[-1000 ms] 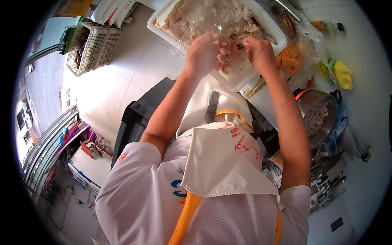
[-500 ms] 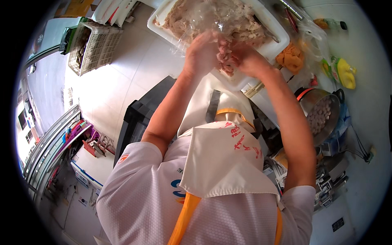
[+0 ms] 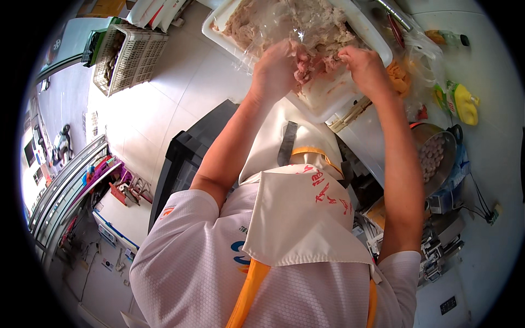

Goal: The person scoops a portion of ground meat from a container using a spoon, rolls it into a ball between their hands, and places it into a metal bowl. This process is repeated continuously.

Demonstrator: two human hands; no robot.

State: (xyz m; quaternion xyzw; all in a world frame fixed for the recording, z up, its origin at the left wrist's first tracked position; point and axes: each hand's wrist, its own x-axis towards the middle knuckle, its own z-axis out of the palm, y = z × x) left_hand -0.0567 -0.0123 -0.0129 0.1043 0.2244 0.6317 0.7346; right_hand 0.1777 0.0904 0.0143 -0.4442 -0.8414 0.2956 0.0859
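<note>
- Head view, towards 12 o'clock: we see a white tub (image 3: 320,113) reaching up to the upper edge, with a mound of pale minced meat (image 3: 322,24) in its far part and clear plastic film (image 3: 284,34) lying over some of it.
- At 12 o'clock, we find the left hand (image 3: 275,70) over the tub's near part, its fingers curled around pink meat (image 3: 304,72) that shows on its right.
- Between 1 and 2 o'clock, we see the right hand (image 3: 365,68) above the tub, fingers bent inward near the mound's edge; we cannot tell whether they pinch a scrap.
- The pink meat lies between the two hands, nearer the left, above the tub's smeared bottom.
- At 2 o'clock, just past the right hand, we notice a crumpled orange thing (image 3: 399,79).
- Nearer 3 o'clock, we see a yellow bottle (image 3: 466,104) and a metal pan (image 3: 450,158) holding pale round pieces (image 3: 431,156).
- Around 10 o'clock, we spot a white lattice crate (image 3: 131,65), well apart from the tub.
</note>
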